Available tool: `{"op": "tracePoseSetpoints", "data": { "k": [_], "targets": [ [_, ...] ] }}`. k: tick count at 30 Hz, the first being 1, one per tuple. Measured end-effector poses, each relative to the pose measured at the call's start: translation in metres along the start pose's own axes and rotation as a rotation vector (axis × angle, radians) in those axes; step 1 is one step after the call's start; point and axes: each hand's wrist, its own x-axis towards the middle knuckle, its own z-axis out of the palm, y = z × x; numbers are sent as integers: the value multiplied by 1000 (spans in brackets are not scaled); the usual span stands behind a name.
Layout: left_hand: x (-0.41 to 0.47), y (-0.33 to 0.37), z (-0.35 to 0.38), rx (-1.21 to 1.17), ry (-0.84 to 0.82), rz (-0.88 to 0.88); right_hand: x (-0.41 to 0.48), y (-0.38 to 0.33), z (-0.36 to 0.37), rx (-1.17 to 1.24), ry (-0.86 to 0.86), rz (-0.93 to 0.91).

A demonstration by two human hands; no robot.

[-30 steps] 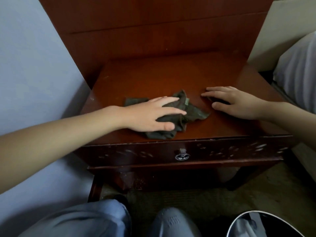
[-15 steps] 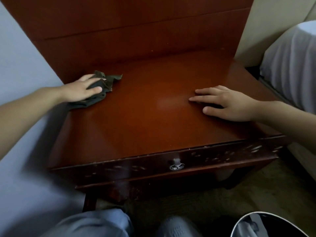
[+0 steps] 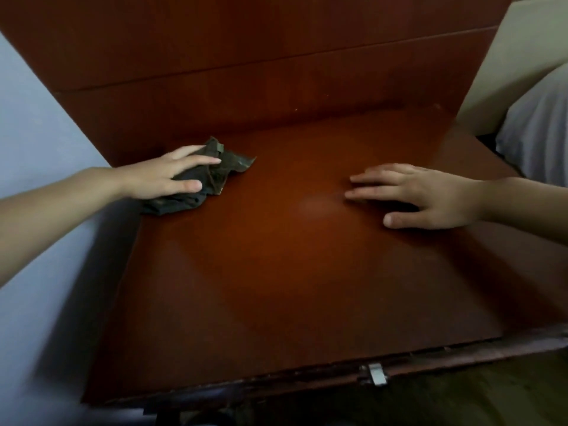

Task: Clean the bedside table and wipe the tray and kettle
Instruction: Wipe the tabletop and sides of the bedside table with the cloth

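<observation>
My left hand (image 3: pixel 166 175) lies on the cloth (image 3: pixel 229 167) at the far-left corner of the bedside table (image 3: pixel 292 272). The fingers are stretched out nearly straight across it and the thumb lies along its near side, pressing rather than gripping. The cloth is dark grey-green, thin and crumpled. Part of it is bunched under my palm, and a wrinkled flap sticks out past my fingertips toward the middle of the table. Its near end sits at the table's left edge.

My right hand (image 3: pixel 424 195) rests palm down on the right side of the tabletop, well apart from the cloth. The fingers are spread, flat and pointing left, and it holds nothing.

The tabletop is reddish-brown polished wood, with a soft pale sheen near the centre. Along the front edge the finish looks worn and chipped, and a small metal drawer pull (image 3: pixel 377 374) shows just below it.

Behind the table a wooden back panel (image 3: pixel 261 56) of the same colour rises, crossed by a thin horizontal seam. A pale bluish wall (image 3: pixel 37 133) runs along the left. At the right there is white bedding (image 3: pixel 538 124), with a cream surface (image 3: pixel 522 41) above it.
</observation>
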Motion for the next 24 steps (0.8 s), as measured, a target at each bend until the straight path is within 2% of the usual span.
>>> {"op": "tracePoseSetpoints", "data": {
  "k": [3, 5, 7, 9, 12, 15, 19, 21, 24],
  "targets": [
    [6, 15, -1, -2, -74, 72, 7, 11, -4, 46, -11, -8],
    [12, 39, 0, 52, -111, 47, 7, 16, -4, 95, 14, -19],
    [20, 72, 20, 137, -107, 227, 8, 23, -3, 118, 76, -7],
    [17, 117, 42, 223, -186, 521, 9, 31, -2, 113, 131, 15],
    [14, 144, 53, 212, -319, 658, 10, 39, -4, 77, 122, 14],
    [31, 107, 33, 175, -273, 575, 9, 42, -6, 47, 94, 8],
    [64, 58, 4, 152, -158, 165, 7, 45, -4, 4, 83, -12],
    [86, 59, -2, 135, -106, 43, 6, 47, -3, 0, 88, 1],
    [118, 91, 2, 124, -67, 3, 0, 49, 2, -3, 127, 87]
  ]
}}
